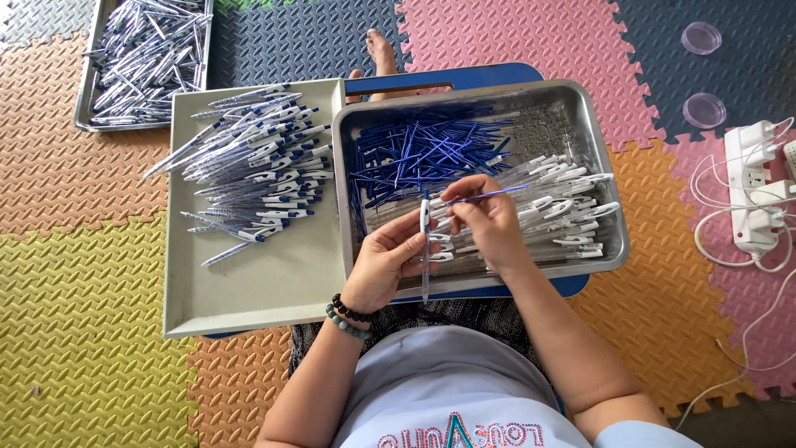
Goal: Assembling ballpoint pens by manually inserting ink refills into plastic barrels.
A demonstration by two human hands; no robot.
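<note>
My left hand [388,261] holds a clear pen barrel [425,249] upright, its white clip end at the top. My right hand [489,220] pinches a thin blue refill [497,194] that points to the right, its near end by the barrel's top. Both hands hover over the front of a steel tray [609,216]. In the tray lie a heap of blue refills [414,153] at the left, clear barrels with white clips [564,207] at the right and small springs [539,129] at the back.
A grey tray [249,290] at my left carries a pile of assembled blue-and-white pens [257,170]. Another steel tray of pens [145,58] lies on the foam mat at far left. A white power strip with cables [750,195] and two clear round lids [703,75] lie at right. A bare foot [383,54] shows behind the trays.
</note>
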